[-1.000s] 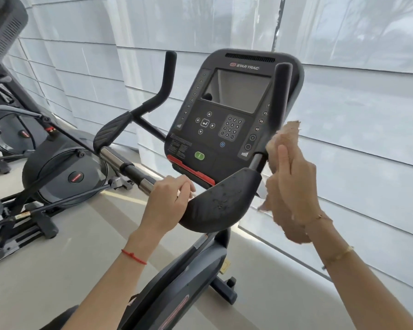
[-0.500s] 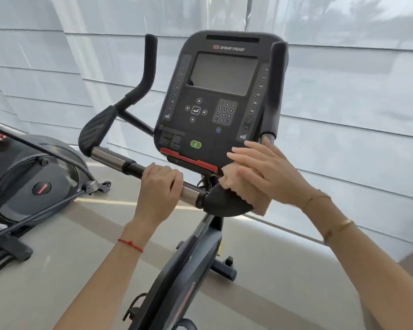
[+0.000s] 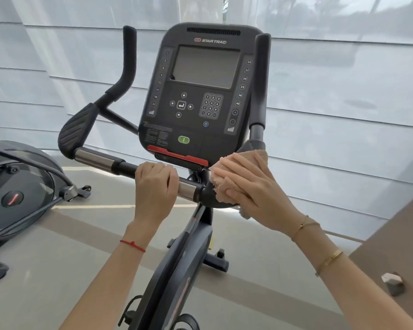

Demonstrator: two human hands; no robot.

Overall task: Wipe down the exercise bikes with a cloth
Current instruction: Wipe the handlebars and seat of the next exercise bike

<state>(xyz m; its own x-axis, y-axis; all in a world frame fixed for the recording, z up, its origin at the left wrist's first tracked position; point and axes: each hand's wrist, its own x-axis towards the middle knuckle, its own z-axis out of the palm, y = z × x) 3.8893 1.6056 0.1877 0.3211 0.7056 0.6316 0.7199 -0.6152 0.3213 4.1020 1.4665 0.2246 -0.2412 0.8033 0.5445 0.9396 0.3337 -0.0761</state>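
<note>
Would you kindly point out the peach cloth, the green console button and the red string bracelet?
Peach cloth (image 3: 221, 181): head view, the folded part left of the fingers.
Green console button (image 3: 183, 139): head view, its centre.
Red string bracelet (image 3: 132, 244): head view, the strand across the left wrist.

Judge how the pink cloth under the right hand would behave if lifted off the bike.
The cloth bunches and folds under the right hand, so it would probably hang limp. Its frayed edge drooping below the pad suggests it is light.

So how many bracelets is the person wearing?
3. A red string bracelet on the left wrist; two gold ones on the right arm, a thin chain at the wrist and a wider band lower down.
</note>
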